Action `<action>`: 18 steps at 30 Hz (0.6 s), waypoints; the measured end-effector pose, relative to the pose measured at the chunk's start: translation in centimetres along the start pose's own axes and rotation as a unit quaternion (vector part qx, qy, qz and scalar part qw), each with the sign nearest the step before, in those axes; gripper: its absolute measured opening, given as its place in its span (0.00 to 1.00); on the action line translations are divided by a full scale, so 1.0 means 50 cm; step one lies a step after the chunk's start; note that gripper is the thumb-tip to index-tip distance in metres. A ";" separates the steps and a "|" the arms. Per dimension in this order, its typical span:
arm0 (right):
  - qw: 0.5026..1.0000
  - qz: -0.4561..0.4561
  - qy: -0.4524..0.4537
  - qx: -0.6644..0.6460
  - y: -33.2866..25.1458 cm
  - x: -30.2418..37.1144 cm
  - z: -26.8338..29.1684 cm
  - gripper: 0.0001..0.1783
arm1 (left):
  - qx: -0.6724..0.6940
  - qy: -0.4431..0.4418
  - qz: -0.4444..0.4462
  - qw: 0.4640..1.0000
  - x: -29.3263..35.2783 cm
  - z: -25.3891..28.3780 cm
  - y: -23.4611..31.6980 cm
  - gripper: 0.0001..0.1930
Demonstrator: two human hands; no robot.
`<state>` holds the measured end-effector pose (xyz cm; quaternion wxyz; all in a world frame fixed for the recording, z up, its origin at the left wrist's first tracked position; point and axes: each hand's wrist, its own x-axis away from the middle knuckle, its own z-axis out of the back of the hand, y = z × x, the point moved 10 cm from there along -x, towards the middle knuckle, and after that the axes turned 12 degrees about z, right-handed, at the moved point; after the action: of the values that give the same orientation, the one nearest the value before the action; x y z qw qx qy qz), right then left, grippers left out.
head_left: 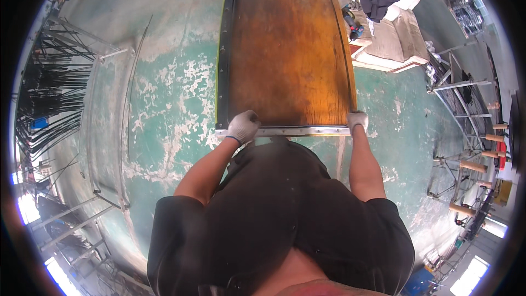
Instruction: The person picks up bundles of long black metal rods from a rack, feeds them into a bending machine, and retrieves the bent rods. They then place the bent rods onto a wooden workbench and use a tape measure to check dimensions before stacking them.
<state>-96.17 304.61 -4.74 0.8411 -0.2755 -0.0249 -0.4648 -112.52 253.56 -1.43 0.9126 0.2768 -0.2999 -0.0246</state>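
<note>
Left hand and right hand, both gloved, are at the near corners of the bench.

They stand wide apart by the metal strip, which lies along the bench's near edge; the left has curled fingers, the right bends at its corner, and I cannot tell whether either grips something. For good work, I think both should press evenly and keep everything straight along this edge. The strip's long axis runs left to right, crosswise to the bench's length.

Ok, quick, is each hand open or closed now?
Left hand: curled at the metal strip; grip unclear.
Right hand: at the corner of the tabletop; can't tell open or closed.
</note>
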 end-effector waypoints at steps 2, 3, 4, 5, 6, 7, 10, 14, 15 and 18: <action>0.960 -0.010 -0.012 -0.280 -0.020 0.023 0.027 0.13 | 0.079 -0.023 -0.023 0.996 0.008 0.008 0.051 0.20; 0.930 0.026 -0.014 -0.366 -0.054 0.042 0.061 0.13 | 0.113 -0.040 -0.026 0.992 0.020 0.022 0.094 0.21; 0.892 0.061 -0.017 -0.448 -0.089 0.061 0.097 0.14 | 0.148 -0.056 -0.027 0.987 0.032 0.032 0.131 0.21; 0.859 0.107 -0.033 -0.499 -0.165 0.101 0.140 0.18 | 0.179 -0.077 -0.051 0.980 0.033 0.041 0.166 0.21; 0.822 0.152 -0.047 -0.547 -0.261 0.163 0.189 0.22 | 0.221 -0.120 -0.044 0.967 0.030 0.048 0.195 0.23; 0.807 0.196 -0.049 -0.554 -0.360 0.230 0.245 0.21 | 0.260 -0.164 -0.039 0.951 0.025 0.059 0.229 0.26; 0.782 0.341 -0.030 -0.521 -0.558 0.376 0.329 0.21 | 0.431 -0.230 -0.081 0.869 0.073 0.169 0.413 0.25; 0.743 0.476 -0.063 -0.466 -0.769 0.531 0.328 0.24 | 0.580 -0.346 -0.196 0.711 0.161 0.348 0.601 0.21; 0.721 0.528 -0.068 -0.444 -0.798 0.563 0.327 0.23 | 0.565 -0.304 -0.187 0.744 0.184 0.390 0.620 0.21; 0.659 0.607 -0.117 -0.429 -0.836 0.618 0.300 0.22 | 0.544 -0.226 -0.205 0.782 0.230 0.500 0.612 0.18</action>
<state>-108.69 270.78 35.56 0.7151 -0.6120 0.2512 0.2255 -120.84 264.76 37.30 0.4903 0.7687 -0.3969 -0.1055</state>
